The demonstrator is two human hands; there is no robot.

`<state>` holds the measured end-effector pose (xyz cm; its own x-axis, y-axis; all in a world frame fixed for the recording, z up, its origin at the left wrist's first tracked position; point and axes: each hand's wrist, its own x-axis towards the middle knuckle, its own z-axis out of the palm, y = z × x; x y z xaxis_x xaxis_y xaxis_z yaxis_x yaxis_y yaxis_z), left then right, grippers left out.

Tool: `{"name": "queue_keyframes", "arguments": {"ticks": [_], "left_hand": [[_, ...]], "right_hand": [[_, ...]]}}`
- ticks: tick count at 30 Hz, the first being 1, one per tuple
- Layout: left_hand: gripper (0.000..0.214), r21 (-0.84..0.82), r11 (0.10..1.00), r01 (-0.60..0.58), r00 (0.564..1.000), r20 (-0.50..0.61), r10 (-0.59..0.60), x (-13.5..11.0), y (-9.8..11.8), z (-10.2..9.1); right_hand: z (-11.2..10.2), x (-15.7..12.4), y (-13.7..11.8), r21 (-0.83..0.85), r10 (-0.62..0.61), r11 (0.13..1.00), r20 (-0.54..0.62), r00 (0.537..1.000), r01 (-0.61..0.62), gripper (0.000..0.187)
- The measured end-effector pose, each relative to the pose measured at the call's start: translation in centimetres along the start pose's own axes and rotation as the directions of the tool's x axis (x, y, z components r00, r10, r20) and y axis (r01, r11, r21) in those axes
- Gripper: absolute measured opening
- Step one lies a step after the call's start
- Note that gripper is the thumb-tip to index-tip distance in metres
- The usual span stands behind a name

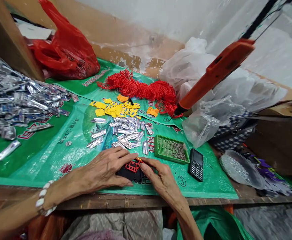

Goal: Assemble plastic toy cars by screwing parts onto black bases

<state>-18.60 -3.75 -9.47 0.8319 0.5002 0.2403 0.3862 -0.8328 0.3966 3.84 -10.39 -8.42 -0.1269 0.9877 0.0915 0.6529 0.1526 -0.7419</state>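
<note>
A small red plastic frame (132, 166) with slots lies over a black block (127, 173) near the table's front edge, a bit of yellow at its upper edge. My left hand (106, 168) rests beside it, fingers stretched out and thumb apart, its index fingertip touching the upper edge. From the other side, my right hand (162, 175) pinches the frame's right end between thumb and index finger. Just beyond lie silver metal pieces (128, 131) and yellow plastic parts (116, 108). A green tray (158, 151) of tiny metal parts stands to the right.
An orange electric screwdriver (216, 73) hangs tip-down at the right. Red linked frames (146, 90) curve across the back. A black keypad phone (196, 165) lies beside the tray. Silver pieces (23, 96) are heaped at left; a clear bowl (238, 168) sits far right.
</note>
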Motion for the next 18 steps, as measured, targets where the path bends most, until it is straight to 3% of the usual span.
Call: {"name": "queue_keyframes", "arguments": {"ticks": [4, 6, 9, 14, 18], "left_hand": [[0.057, 0.037, 0.999, -0.033, 0.999, -0.036, 0.035, 0.7, -0.2, 0.1], [0.056, 0.049, 0.998, -0.048, 0.998, -0.037, 0.049, 1.1, -0.3, 0.1], [0.058, 0.078, 0.995, -0.057, 0.998, -0.018, 0.058, 1.5, -0.5, 0.2], [0.05, 0.225, 0.969, -0.099, 0.995, 0.05, 0.09, 1.2, -0.6, 1.1], [0.053, 0.281, 0.955, -0.097, 0.992, -0.05, 0.116, 0.1, -0.5, 2.3]], "right_hand": [[-1.7, 0.6, -0.2, -0.163, -0.034, 0.987, -0.092, 0.995, 0.018, 0.041], [-2.7, 1.5, 0.0, -0.244, -0.062, 0.969, -0.082, 0.995, 0.04, 0.032], [-3.4, 3.8, 0.8, -0.371, -0.092, 0.924, 0.01, 0.996, 0.089, 0.025], [-2.4, 6.9, 2.4, -0.544, -0.06, 0.826, 0.173, 0.983, 0.146, 0.035], [-2.7, 6.9, 2.6, -0.583, -0.069, 0.789, 0.231, 0.971, 0.195, 0.031]]}}
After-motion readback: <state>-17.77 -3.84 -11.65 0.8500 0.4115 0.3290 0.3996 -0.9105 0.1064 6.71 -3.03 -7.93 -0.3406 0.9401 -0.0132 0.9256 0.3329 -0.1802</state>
